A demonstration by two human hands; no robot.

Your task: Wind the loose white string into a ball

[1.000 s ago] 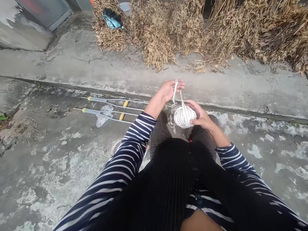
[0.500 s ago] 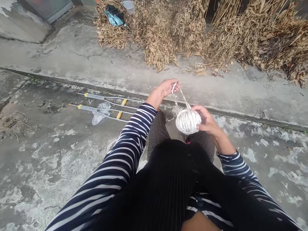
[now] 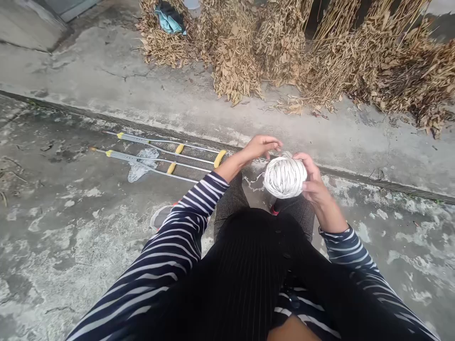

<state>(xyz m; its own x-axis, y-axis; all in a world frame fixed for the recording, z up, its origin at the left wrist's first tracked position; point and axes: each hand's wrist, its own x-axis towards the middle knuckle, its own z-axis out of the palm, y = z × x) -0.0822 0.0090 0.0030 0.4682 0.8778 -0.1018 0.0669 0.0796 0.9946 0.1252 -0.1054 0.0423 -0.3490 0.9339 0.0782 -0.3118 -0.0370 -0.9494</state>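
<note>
A ball of white cord [image 3: 285, 178], wound from flat strands, is held above my knees. My right hand [image 3: 314, 182] grips it from the right, thumb on the near side and fingers at the far side. Close to the ball's upper left is my left hand [image 3: 263, 146], fingers curled together around the running strand, which mostly hides behind them. A thin loose tail of the cord [image 3: 255, 181] hangs left of the ball, over the ground between my legs.
Two metal crutches [image 3: 167, 147] with yellow grips lie on the concrete to the left, a clear plastic bag [image 3: 142, 165] with them. A low step edge [image 3: 355, 176] crosses ahead. Bundles of dried plants [image 3: 238, 61] line the far side, with a blue cloth [image 3: 168, 22] on them.
My left hand has moved right and down, from a stretched strand to close beside the ball. The ball has turned and shifted slightly right in my right hand.
</note>
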